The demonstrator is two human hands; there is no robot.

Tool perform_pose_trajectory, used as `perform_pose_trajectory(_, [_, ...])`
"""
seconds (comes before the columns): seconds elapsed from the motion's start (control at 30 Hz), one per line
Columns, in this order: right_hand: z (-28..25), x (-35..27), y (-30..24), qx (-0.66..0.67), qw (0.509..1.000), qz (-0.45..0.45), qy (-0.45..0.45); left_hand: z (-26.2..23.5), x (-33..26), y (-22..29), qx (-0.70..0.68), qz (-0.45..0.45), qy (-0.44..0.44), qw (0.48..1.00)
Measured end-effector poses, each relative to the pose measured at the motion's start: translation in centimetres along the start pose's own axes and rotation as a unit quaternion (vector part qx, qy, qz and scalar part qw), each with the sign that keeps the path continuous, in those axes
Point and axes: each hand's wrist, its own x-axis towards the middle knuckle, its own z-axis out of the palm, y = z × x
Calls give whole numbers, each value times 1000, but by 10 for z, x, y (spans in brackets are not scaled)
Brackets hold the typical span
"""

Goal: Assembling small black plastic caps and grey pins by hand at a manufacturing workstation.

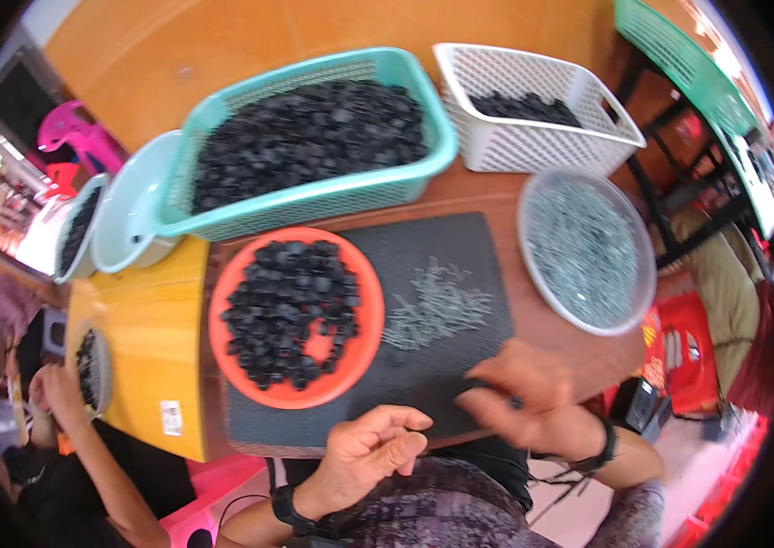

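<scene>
My left hand [370,458] is half curled at the near edge of the dark mat [442,393], thumb and index fingertip slightly apart with nothing visible between them. To its right, my right hand [537,402] is smeared by motion, and a small black piece [515,402] shows at its fingers. An orange-red bowl [376,315] of small black plastic pieces [291,297] rests partly on the mat, beyond my left hand. Right of that bowl lies a loose heap of thin metal pins [437,306], possibly small screws or nails.
A turquoise basket [314,208] heaped with black pieces and a white basket [542,151] stand at the back. A clear round tub [533,274] of metal pins is at the right. Light blue basins [136,205] stand left. At far left, another person's hand [56,393] is near a bowl.
</scene>
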Motion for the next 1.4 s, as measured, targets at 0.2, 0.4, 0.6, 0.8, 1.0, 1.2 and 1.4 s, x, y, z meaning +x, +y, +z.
perform_pose_trajectory(0.2, [-53, 53, 26, 39, 974, 197, 101, -38, -26, 7, 84, 140, 206, 965])
perform_pose_trajectory(0.4, [-93, 133, 71, -37, 969, 155, 189, -73, -13, 22, 361, 278, 327, 828])
perform_pose_trajectory(0.6, [-117, 175, 132, -324, 921, 95, 195, -55, 5, 32, 468, 318, 256, 784])
perform_pose_trajectory(0.8, [-83, 160, 109, -268, 939, 51, 211, -28, 29, 27, 520, 382, 143, 750])
perform_pose_trajectory(1.0, [-37, 103, 65, -195, 973, -35, 118, -5, 43, 4, 644, 374, 138, 654])
perform_pose_trajectory(1.2, [-18, 62, 43, -143, 986, -83, 31, 0, 36, 6, 631, 353, 133, 678])
perform_pose_trajectory(1.4, [0, 54, 32, -94, 992, -82, -3, -46, 22, 38, 592, 367, 238, 677])
